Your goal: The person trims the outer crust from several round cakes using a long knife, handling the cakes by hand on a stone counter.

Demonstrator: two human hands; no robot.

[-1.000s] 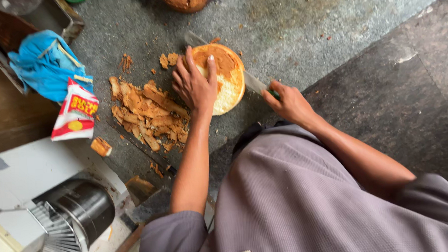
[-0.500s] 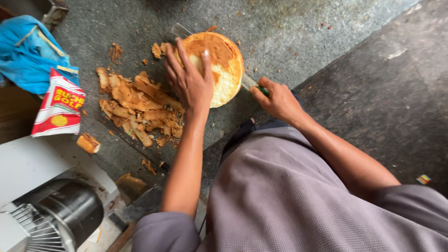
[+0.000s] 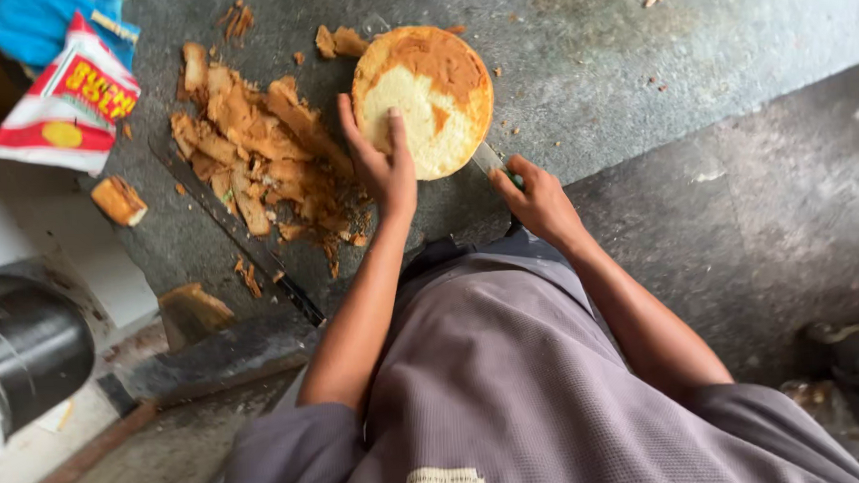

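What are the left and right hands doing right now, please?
Left hand: open, flat on the round cake.
Right hand: shut on the knife.

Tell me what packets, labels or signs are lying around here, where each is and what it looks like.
Packet: top left on the stone counter, beside the crust trimmings; flat crumpled pouch, red and white with a yellow circle.
Label: bottom centre, on the person's grey garment; small pale rectangle.

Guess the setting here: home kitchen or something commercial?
Probably a small bakery or food-prep workshop: a round sponge cake trimmed on a dark stone slab, a heap of brown crust trimmings beside it, and a metal machine at the left edge.
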